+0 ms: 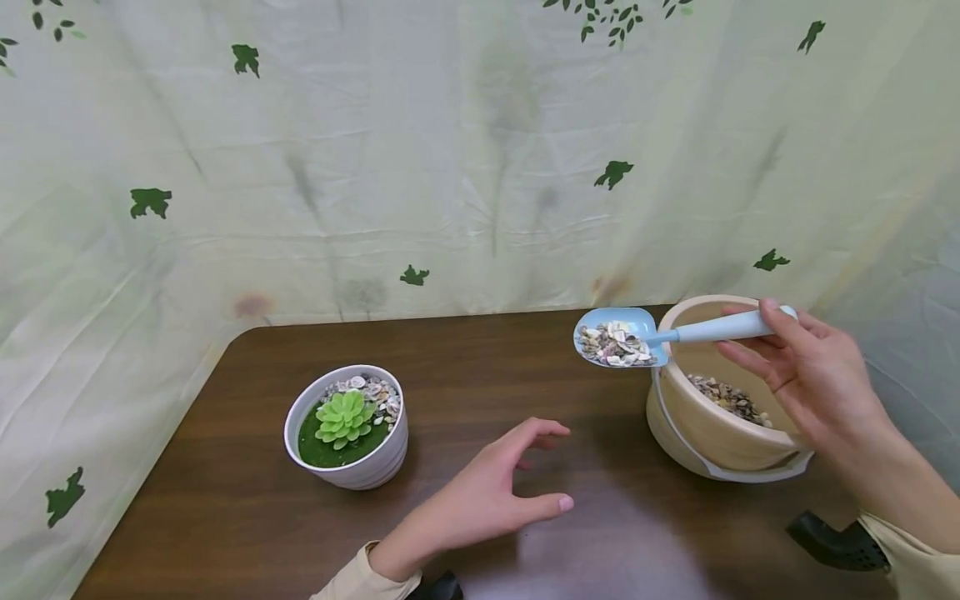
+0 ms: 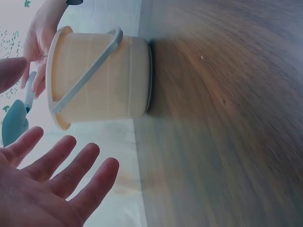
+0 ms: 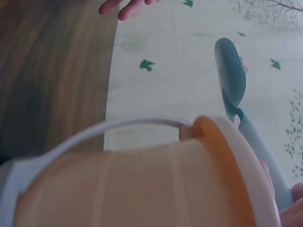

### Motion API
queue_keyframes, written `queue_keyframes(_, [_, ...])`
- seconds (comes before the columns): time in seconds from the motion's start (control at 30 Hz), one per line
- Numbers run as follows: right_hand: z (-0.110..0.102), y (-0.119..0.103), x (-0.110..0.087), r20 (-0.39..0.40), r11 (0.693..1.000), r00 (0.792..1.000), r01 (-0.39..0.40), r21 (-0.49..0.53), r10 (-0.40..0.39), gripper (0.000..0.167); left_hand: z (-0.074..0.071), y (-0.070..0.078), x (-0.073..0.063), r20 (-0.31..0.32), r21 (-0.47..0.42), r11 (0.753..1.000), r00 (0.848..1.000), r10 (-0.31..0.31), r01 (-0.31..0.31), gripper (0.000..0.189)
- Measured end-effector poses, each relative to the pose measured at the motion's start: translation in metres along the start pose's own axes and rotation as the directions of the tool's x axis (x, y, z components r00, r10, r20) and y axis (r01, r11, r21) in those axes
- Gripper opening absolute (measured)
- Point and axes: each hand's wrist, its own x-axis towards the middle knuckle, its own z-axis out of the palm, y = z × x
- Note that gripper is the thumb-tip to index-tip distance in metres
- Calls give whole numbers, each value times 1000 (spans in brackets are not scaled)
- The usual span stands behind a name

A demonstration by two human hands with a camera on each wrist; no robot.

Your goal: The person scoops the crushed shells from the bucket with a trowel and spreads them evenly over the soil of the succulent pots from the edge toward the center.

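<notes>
Right hand (image 1: 817, 379) is gripping a pale-blue scoop (image 1: 681, 335) by its handle, the long axis running leftward to a blade carrying shell-like chips (image 1: 617, 344). Left hand (image 1: 495, 493), empty with thumb and fingers apart, is hovering nearer the white flowerpot (image 1: 375, 473), which is standing to its left and containing 1 green succulent (image 1: 345, 418), turf (image 1: 322, 452) and pale pebbles (image 1: 384, 400). Just left of the right hand, a beige bucket (image 1: 705, 429) is holding gravel (image 1: 727, 399).
</notes>
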Motion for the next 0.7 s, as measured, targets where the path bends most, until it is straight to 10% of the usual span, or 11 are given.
queue_keyframes(0.7, [31, 36, 3, 50, 996, 999, -11, -94, 15, 21, -36, -15, -72, -97, 31, 994, 991, -97, 101, 58])
